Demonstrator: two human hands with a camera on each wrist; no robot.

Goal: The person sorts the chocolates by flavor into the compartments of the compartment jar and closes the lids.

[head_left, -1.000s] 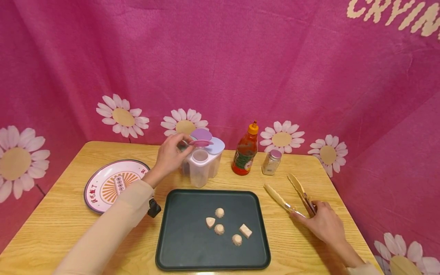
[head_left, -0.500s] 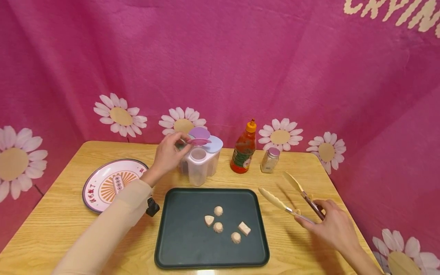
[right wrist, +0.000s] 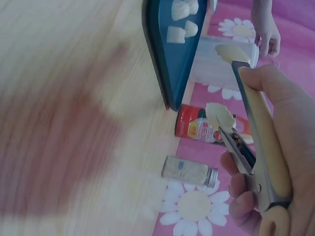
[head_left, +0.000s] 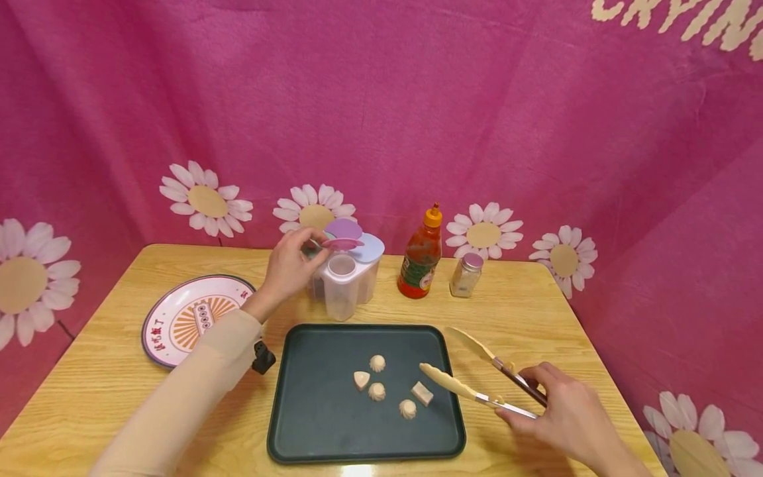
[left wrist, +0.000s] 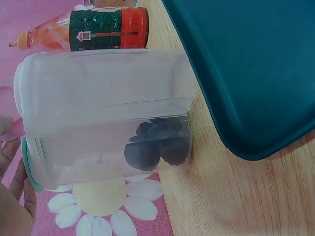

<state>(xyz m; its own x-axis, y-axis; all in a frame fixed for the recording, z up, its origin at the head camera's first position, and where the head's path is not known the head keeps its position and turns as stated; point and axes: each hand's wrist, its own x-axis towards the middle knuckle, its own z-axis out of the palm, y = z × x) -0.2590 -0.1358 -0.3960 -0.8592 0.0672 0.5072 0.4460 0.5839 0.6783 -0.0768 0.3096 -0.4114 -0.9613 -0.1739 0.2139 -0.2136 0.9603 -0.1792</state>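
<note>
My left hand [head_left: 290, 264] pinches the raised pink lid [head_left: 344, 244] of a clear storage container [head_left: 342, 297], whose round mouth beneath is uncovered. Dark round pieces [left wrist: 160, 142] lie in one compartment in the left wrist view. My right hand [head_left: 569, 414] grips a pair of tongs [head_left: 507, 405] by its handles, tips spread apart. One tip hangs above the right part of a dark green tray [head_left: 322, 424], close to a pale rectangular piece [head_left: 422, 393]. Several other small pale pieces are on the tray, among them a swirled one [head_left: 408, 409] and a triangular one [head_left: 361, 379].
A white patterned plate [head_left: 173, 318] lies on the wooden table at the left, partly behind my left sleeve. Behind the tray stand a red sauce bottle [head_left: 420, 262] and a small jar [head_left: 467, 275] with a purple cap. Pink flowered cloth [head_left: 357, 99] backs the table.
The tongs have lifted off the table and swung leftward, bringing one tip over the tray. My left hand stays at the pink lid.
</note>
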